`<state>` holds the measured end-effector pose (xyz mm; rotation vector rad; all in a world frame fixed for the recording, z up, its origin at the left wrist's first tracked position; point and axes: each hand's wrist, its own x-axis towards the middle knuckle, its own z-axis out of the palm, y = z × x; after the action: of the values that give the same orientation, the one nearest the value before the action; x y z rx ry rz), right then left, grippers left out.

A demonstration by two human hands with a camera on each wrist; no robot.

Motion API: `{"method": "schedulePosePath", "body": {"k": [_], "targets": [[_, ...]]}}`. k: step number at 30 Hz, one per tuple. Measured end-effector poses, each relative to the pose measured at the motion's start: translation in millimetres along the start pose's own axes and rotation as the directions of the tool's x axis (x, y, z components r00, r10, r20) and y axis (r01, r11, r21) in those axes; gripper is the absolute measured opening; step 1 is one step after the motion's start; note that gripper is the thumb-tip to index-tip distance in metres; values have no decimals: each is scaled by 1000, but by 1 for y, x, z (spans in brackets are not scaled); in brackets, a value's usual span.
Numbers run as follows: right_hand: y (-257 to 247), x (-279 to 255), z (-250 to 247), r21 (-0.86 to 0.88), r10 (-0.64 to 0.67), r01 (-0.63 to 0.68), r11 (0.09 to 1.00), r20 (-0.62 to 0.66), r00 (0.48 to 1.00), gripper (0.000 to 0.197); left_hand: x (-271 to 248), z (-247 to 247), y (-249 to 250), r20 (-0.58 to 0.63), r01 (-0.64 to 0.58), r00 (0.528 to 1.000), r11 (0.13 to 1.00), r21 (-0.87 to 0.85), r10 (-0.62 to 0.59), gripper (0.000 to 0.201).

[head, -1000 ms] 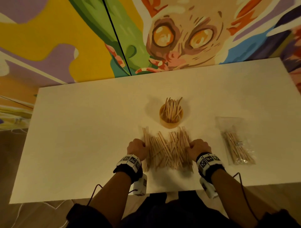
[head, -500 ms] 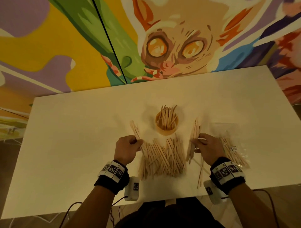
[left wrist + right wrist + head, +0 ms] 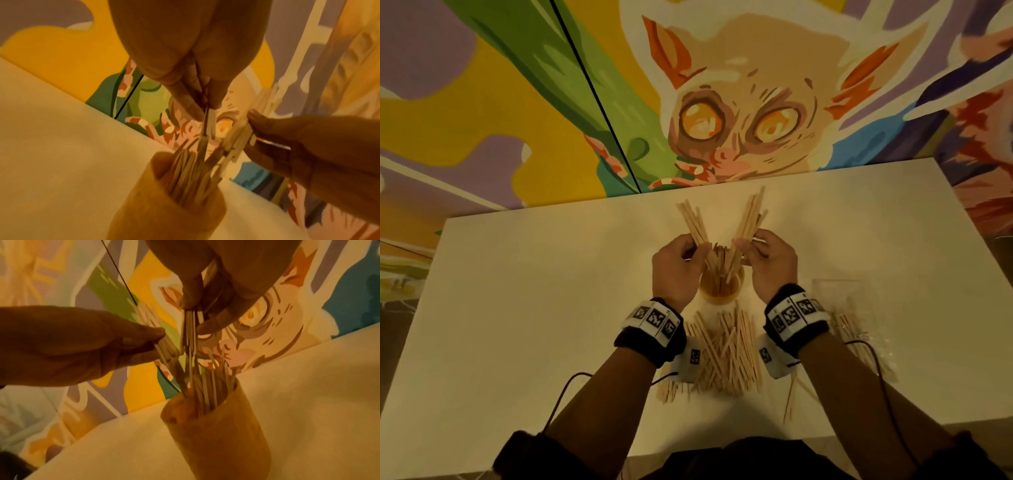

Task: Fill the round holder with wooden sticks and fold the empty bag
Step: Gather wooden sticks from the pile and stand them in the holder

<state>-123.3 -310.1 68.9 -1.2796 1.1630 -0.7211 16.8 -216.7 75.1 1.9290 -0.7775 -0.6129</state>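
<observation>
A round wooden holder (image 3: 720, 295) stands mid-table with several wooden sticks upright in it. My left hand (image 3: 697, 248) pinches a bundle of sticks (image 3: 692, 222) just above the holder's left side. My right hand (image 3: 744, 246) pinches a second bundle (image 3: 750, 214) above its right side. The two bundles lean apart in a V with their lower ends down among the sticks in the holder (image 3: 170, 203). In the right wrist view the right-hand sticks (image 3: 190, 337) reach into the holder (image 3: 216, 426). A loose pile of sticks (image 3: 722, 353) lies between my wrists. A clear bag (image 3: 859, 329), partly hidden by my right arm, holds more sticks.
The white table (image 3: 534, 325) ends at a painted wall right behind the holder. A few stray sticks (image 3: 789, 397) lie near the front edge. Cables run from both wrist bands toward my body.
Both hands lifted from the pile, each with a bundle of sticks, and moved forward to the holder. The bundles now stand nearly upright over it.
</observation>
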Motion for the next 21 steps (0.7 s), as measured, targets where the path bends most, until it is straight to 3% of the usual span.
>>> {"method": "schedulePosePath", "body": {"k": [4, 9, 13, 21], "targets": [[19, -3, 10, -162, -1, 8, 987, 44, 999, 15, -9, 20, -14, 31, 12, 999, 996, 85, -15, 8], [31, -7, 11, -401, 36, 6, 916, 97, 995, 16, -14, 29, -31, 103, 40, 993, 972, 232, -65, 10], [29, -7, 14, -499, 50, 29, 866, 144, 988, 11, -14, 28, -30, 107, 36, 992, 958, 286, -69, 9], [18, -6, 8, -635, 71, 100, 766, 238, 969, 33, -12, 17, -29, 111, -83, 993, 927, 367, 45, 21]]}}
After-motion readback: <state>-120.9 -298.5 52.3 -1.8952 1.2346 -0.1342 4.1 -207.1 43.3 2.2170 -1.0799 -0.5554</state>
